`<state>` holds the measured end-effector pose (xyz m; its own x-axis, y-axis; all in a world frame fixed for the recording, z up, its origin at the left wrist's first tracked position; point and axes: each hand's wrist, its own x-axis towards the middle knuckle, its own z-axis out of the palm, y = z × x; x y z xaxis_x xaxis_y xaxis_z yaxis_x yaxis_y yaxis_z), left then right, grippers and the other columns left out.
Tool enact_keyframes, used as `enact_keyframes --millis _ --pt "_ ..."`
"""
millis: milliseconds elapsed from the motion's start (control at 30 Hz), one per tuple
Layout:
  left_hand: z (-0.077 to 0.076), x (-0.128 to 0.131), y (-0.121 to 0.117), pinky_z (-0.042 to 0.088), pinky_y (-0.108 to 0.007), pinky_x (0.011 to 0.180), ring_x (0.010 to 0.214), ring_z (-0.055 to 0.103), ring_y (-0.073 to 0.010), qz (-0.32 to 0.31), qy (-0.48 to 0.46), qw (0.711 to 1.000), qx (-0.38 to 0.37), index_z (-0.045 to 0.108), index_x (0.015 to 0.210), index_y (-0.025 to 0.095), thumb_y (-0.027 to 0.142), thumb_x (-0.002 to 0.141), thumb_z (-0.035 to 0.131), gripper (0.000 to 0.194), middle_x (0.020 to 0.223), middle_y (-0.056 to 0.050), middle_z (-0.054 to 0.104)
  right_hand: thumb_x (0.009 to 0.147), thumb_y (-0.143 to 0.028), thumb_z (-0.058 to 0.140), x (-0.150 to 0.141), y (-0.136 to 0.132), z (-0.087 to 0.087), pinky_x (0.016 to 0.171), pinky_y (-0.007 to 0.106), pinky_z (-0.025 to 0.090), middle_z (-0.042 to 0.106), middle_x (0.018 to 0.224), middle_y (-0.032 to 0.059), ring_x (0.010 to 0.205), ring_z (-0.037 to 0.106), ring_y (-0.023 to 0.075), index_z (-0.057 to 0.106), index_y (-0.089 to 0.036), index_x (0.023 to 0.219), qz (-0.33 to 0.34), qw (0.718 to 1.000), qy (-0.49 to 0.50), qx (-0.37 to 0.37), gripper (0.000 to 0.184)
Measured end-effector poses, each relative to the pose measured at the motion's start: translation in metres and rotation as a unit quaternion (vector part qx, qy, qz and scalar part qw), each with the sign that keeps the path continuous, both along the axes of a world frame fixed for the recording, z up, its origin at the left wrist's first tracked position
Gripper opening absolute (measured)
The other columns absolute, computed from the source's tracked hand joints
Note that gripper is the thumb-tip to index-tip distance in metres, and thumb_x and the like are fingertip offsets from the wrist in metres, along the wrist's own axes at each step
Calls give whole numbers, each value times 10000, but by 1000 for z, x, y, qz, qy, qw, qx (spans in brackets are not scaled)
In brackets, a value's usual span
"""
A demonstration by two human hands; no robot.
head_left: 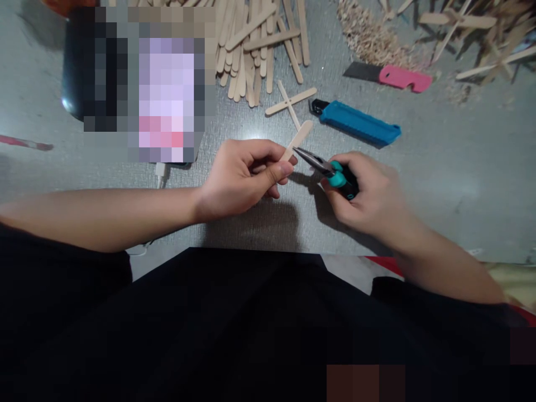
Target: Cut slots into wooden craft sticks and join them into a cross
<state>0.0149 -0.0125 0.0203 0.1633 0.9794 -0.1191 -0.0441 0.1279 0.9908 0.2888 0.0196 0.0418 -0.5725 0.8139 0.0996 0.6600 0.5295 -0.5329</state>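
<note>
Between thumb and fingers, my left hand pinches a flat wooden craft stick, its rounded free end pointing up and right. My right hand is closed around the teal and black handles of needle-nose pliers. The tips of the pliers meet the edge of the stick just above my left thumb; whether the jaws grip it I cannot tell. Just beyond the stick lie two craft sticks crossed in an X. A blue box cutter rests beyond the pliers.
Loose craft sticks are heaped at the back middle. A pink-handled blade lies near wood shavings. More crossed sticks pile up at the back right. At left are a blurred phone, its white cable plug and a dark object.
</note>
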Motion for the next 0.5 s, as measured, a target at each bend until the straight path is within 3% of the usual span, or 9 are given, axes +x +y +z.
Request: enact_keyframes --millis 133,300,400,500 --pt "-1 1 0 658 -186 585 592 738 -90 4 -6 1000 20 815 943 171 380 1035 858 232 790 -12 781 969 -248 710 0 -2 3 780 493 590 830 1056 90 917 790 345 673 -301 1162 -7 999 -5 -33 203" --pt "-2 -2 -1 618 -232 571 611 745 -120 -2 41 996 73 809 876 195 379 1055 815 257 798 -29 789 945 -252 724 0 -2 9 642 418 483 709 800 4 664 644 241 689 -292 1056 -7 996 20 -89 123" --pt "-3 -5 -1 561 -263 591 623 720 -127 -1 108 987 121 827 860 223 351 1080 767 261 761 -24 779 1013 -289 713 -1 -2 16 623 411 457 684 764 1 648 604 221 698 -290 1001 -4 985 19 -170 20" --pt "-3 -7 1 520 -301 640 649 694 -136 2 170 966 193 862 904 244 311 1084 742 226 739 -20 781 1024 -322 724 -2 0 22 592 391 436 656 726 3 645 578 211 693 -277 912 -3 969 33 -245 125"
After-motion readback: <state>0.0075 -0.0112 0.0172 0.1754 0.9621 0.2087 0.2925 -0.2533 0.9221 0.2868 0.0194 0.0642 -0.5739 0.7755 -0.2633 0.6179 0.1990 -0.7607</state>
